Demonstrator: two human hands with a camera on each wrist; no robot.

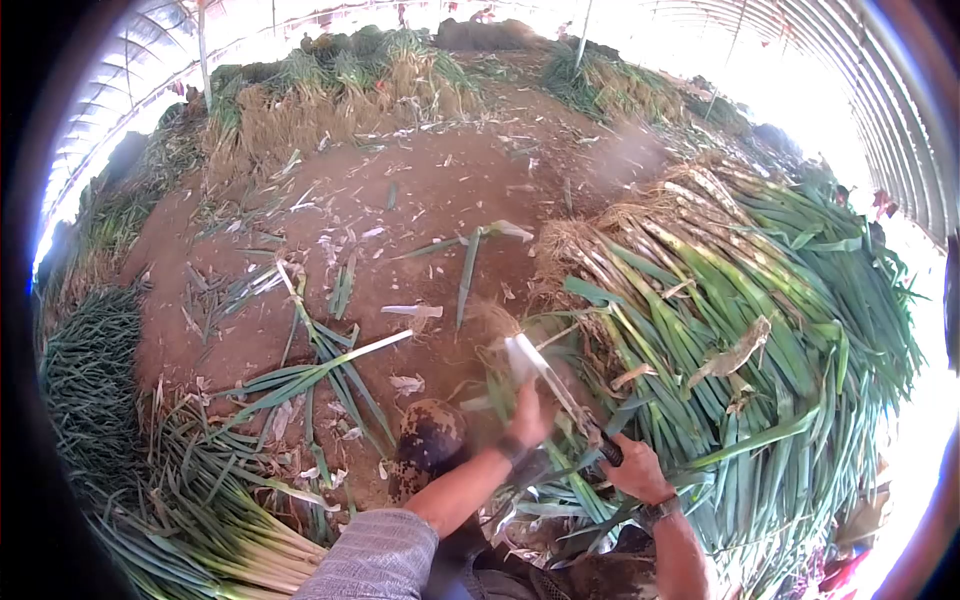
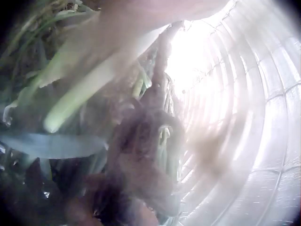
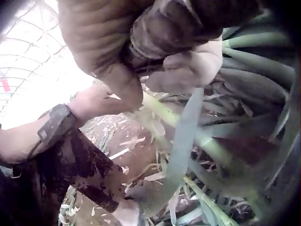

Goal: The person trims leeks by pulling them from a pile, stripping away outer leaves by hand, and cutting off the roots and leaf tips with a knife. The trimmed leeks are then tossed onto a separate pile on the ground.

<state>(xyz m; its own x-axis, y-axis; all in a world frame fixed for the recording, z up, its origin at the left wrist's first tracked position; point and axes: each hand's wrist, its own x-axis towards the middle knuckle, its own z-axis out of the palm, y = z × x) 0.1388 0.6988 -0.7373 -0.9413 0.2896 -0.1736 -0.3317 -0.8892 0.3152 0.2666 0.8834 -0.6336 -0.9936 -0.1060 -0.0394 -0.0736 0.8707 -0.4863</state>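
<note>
My left hand [image 1: 530, 415] grips a leek [image 1: 525, 357] with a white stalk, its roots pointing away from me. In the left wrist view the pale stalk [image 2: 89, 89] crosses below a blurred hand. Right of it, my right hand [image 1: 635, 470] holds the dark handle [image 1: 608, 450] of a long, narrow tool lying close alongside the leek. Curled fingers wrap the brown handle [image 3: 164, 28] in the right wrist view, where my left hand [image 3: 94, 101] is just beyond. A flat blue-green strip [image 3: 186, 136] hangs below the right fingers; whether leaf or blade, I cannot tell.
A large leek pile [image 1: 730, 300] lies at the right. Loose leeks [image 1: 330, 365] and peelings cover the soil [image 1: 430, 190] at centre left. More leeks [image 1: 240, 530] fill the lower left, and upright bundles [image 1: 340, 90] stand at the back. My shoe [image 1: 432, 432] is beside the left forearm.
</note>
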